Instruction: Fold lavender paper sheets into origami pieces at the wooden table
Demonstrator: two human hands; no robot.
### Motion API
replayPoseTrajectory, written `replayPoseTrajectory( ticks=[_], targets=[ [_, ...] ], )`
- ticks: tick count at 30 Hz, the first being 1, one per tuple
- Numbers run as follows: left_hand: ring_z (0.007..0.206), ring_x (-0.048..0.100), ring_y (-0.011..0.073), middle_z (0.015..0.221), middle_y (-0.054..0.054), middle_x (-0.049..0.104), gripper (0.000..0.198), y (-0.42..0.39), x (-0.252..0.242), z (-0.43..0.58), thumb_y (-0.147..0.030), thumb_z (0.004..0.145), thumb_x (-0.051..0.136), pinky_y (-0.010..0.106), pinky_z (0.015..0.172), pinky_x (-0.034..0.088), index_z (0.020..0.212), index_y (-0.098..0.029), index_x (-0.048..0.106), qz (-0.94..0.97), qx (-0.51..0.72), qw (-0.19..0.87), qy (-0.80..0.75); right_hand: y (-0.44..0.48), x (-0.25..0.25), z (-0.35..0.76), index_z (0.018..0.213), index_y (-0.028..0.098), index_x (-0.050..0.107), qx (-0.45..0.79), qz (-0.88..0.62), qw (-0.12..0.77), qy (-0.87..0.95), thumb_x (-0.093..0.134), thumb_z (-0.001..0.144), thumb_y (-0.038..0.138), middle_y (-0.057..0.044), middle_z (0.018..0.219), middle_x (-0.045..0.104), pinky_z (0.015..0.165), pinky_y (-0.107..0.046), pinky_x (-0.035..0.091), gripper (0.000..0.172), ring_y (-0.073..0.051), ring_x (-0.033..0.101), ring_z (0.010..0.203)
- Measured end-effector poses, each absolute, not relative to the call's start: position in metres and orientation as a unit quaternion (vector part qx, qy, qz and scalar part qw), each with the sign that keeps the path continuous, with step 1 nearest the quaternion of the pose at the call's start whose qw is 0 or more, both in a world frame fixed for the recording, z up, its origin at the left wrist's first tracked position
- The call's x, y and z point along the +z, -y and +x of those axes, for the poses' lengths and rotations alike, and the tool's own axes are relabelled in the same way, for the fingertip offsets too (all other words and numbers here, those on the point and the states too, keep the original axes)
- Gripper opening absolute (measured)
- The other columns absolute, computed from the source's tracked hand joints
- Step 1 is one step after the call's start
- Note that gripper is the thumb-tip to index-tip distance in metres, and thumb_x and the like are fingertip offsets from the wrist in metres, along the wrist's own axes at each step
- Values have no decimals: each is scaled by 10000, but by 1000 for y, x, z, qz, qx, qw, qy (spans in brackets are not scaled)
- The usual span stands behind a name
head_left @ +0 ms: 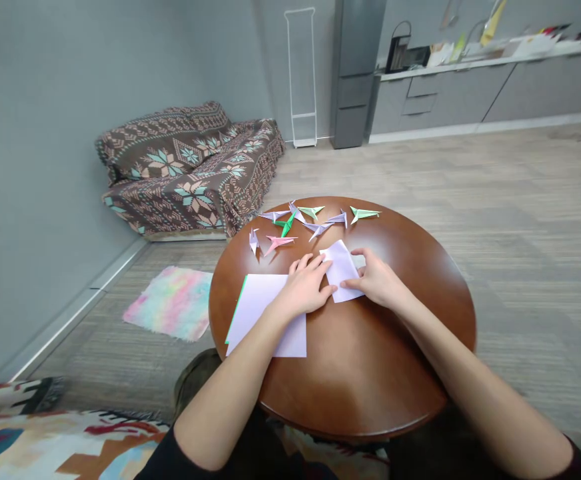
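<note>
A folded lilac sheet of paper (pixel 341 270) lies on the round brown table (pixel 360 373) between my hands. My left hand (pixel 308 287) rests flat, fingers stretched out, with its fingertips on the left edge of the folded paper. On the other side, my right hand (pixel 375 279) holds the paper's right edge between thumb and fingers. Under my left wrist is a stack of square lilac sheets (pixel 258 310), with a green edge showing at its left side.
Several folded paper figures, among them a pink one (pixel 279 243) and a green one (pixel 286 224), stand at the table's far side. Beyond are a patterned sofa (pixel 190 167), a fluffy rug (pixel 173 301) and a grey fridge (pixel 358 67).
</note>
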State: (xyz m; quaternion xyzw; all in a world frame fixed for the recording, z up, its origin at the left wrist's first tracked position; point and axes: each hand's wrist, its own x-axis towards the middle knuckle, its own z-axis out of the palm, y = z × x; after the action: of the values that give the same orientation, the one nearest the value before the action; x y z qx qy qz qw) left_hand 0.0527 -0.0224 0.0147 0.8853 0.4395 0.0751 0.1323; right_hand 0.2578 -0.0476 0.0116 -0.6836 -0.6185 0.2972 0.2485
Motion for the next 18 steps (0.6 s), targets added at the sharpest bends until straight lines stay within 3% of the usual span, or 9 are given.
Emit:
replayPoseTrajectory(
  ticks=[4,9,13,18],
  targets=[
    [1561,280,386,1692,112,362,649,22,17,51,-496,943,590,609,1237,265,1529,-240,479,889,72,134,-432,48,14,259,1351,202,517,257,-691,260,624,738,823,450,-50,864,753,723,-380,486,624,-315,717,891],
    [1568,254,427,1696,75,362,697,27,22,49,-556,914,622,632,1255,220,1539,-283,479,898,50,146,-411,45,13,274,1259,169,621,149,-631,334,684,638,924,457,-168,1250,730,938,-460,526,442,-336,689,1154],
    [1569,224,464,1696,55,364,764,31,23,47,-604,876,660,649,1262,202,1544,-280,477,905,49,152,-393,53,3,283,1405,156,581,121,-539,267,790,623,955,472,-204,1513,586,1158,-586,393,552,-377,509,1438],
    [1576,212,460,1709,66,335,814,31,22,46,-636,861,669,659,1265,189,1562,-283,452,905,51,157,-391,68,-12,288,1547,183,463,113,-497,197,838,557,1009,448,-198,1621,467,1187,-694,309,607,-384,355,1547]
  ],
)
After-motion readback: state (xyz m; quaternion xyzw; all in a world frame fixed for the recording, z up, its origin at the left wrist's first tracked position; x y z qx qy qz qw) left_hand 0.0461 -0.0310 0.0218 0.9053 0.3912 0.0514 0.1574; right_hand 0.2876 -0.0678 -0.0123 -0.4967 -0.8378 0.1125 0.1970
